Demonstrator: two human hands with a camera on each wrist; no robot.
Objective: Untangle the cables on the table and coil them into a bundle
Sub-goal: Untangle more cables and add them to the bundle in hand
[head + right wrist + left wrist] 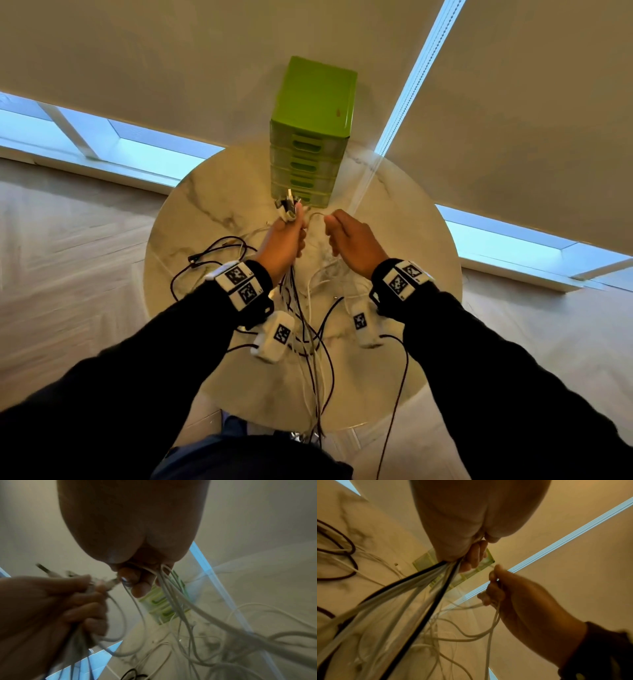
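Note:
My left hand (287, 236) is raised above the round marble table (191, 205) and grips a bunch of black and white cables (426, 580). Their plug ends (287, 205) stick up out of the fist. The cables hang down from the fist and trail over the table's near edge (315, 394). My right hand (346, 236), just to the right, holds several thin white cables (169, 588) in curled fingers (139, 588). Those white strands (494, 618) loop down to the table. More black cable (212, 253) lies loose at the table's left.
A green plastic drawer unit (311, 137) stands at the table's far side, right behind my hands. Window blinds with a bead cord (411, 92) hang behind it. Wooden floor (68, 260) surrounds the table.

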